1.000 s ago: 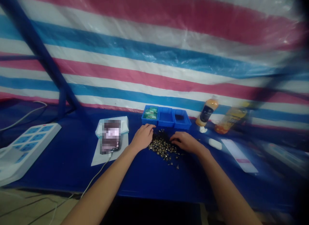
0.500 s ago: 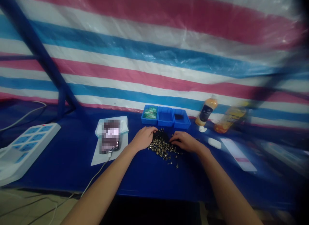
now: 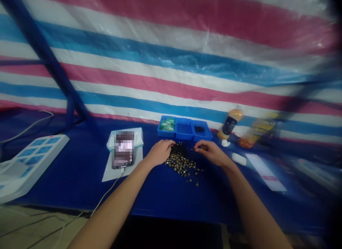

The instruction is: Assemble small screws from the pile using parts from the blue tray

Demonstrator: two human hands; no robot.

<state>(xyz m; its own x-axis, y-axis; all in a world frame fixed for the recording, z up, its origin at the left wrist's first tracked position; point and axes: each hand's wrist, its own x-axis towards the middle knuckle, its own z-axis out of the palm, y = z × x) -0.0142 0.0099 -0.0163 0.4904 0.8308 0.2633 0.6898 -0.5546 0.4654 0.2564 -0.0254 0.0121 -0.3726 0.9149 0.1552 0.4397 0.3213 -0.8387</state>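
Note:
A heap of small brass-coloured metal parts [image 3: 181,165] lies on the blue table [image 3: 80,177], with dark pieces at its far side. My left hand [image 3: 159,152] rests at the heap's left edge, fingers curled onto the dark pieces. My right hand [image 3: 210,151] is lifted just right of the heap, its fingers pinched on a tiny piece I cannot make out. Behind the heap stand three joined blue bins [image 3: 185,128]: the left one holds green items, the right one dark bits.
A phone [image 3: 123,152] on a cable lies on white paper at the left. A white power strip [image 3: 26,163] sits at the far left. Two bottles [image 3: 230,124], a small white case [image 3: 238,158] and a white card [image 3: 264,170] are at the right. A striped tarp hangs behind.
My right hand has risen off the heap and moved slightly back toward the bins, fingers now pinched. My left hand has hardly moved.

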